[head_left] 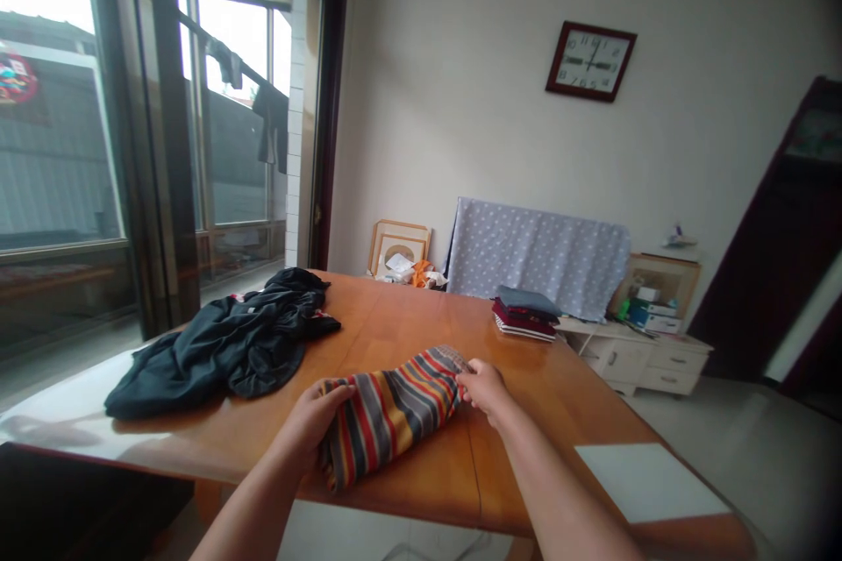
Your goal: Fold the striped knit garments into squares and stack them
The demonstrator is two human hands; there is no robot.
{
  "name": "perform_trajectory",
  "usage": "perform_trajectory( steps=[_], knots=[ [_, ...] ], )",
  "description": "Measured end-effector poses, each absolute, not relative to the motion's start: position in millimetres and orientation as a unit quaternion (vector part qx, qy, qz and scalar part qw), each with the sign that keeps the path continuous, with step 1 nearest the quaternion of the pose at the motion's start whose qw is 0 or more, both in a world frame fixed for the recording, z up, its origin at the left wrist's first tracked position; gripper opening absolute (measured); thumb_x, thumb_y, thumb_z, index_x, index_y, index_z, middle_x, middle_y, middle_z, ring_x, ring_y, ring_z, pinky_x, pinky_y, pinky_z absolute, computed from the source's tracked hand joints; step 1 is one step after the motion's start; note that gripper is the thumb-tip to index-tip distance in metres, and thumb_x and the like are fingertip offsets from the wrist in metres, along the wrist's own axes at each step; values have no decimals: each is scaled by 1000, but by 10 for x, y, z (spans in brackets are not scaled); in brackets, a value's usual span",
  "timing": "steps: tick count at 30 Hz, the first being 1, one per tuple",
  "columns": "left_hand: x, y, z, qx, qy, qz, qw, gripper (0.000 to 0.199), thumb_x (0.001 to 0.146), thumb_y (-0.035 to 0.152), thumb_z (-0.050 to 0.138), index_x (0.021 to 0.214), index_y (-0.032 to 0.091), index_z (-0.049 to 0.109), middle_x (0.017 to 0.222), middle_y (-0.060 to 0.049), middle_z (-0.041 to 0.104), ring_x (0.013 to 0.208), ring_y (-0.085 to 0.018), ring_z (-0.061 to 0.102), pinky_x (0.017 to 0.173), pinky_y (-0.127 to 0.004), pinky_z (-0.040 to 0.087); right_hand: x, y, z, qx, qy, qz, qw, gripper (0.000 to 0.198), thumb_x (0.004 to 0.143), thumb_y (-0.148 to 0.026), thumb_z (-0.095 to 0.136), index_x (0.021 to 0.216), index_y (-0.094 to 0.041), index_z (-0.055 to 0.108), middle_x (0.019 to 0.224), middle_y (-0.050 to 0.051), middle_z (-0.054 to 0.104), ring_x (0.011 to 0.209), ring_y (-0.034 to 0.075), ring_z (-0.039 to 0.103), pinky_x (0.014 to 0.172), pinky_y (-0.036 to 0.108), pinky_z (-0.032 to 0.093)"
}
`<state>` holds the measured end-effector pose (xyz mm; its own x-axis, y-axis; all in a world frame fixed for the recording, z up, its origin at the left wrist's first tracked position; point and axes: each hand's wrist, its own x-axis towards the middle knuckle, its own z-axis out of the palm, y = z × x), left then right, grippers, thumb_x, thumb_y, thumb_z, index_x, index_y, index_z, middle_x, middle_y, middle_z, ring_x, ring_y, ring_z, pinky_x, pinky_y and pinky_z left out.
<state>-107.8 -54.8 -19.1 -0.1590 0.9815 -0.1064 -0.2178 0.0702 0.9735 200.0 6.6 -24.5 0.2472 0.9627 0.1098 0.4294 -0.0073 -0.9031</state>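
Note:
Between my hands is a striped garment (398, 408) in yellow, red, grey and black, folded into a long bundle over the near part of the wooden table. My left hand (319, 421) grips its left end, thumb on top and fingers hidden behind the cloth. At the other end, my right hand (483, 387) pinches the edge near a paler, greyish part of the fabric. The garment's underside is hidden, so I cannot tell how much of it rests on the table.
A rumpled black garment (230, 342) lies on the table's left side. Folded clothes (524, 314) are stacked at the far right edge. A white sheet (651, 480) lies at the near right corner. Beyond the wooden table (408, 311) stands a low white cabinet (648, 359).

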Motion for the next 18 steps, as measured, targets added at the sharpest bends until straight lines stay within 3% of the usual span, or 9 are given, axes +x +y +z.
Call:
perform_trajectory(
  steps=[4,7,14,18],
  knots=[
    [-840,-602,-298,426,498,561,505,39,73,48,76,94,18,63,81,-4,72,72,-21,70,69,-32,57,1988,350,73,-611,-528,239,539,31,80,-35,57,107,-20,66,95,6,73,88,19,69,74,27,54],
    [-646,-675,-279,528,509,500,460,44,77,56,69,97,16,68,92,-9,74,84,-24,71,76,-33,55,1964,400,166,-583,-514,177,603,37,80,-37,58,111,-20,67,112,11,71,107,22,66,88,29,53],
    [-411,-809,-149,697,561,396,208,43,86,57,56,103,22,74,110,-12,74,108,-31,64,91,-39,46,1732,44,-194,-581,-584,278,494,38,82,-56,57,83,-20,69,76,4,71,74,20,66,64,28,51],
    [-202,-894,-105,762,521,364,127,30,90,45,57,112,31,72,121,-6,71,124,-31,56,107,-49,34,1526,-122,-277,-548,-608,389,423,36,78,-53,64,71,-18,66,63,1,65,62,16,60,58,25,47]
  ],
)
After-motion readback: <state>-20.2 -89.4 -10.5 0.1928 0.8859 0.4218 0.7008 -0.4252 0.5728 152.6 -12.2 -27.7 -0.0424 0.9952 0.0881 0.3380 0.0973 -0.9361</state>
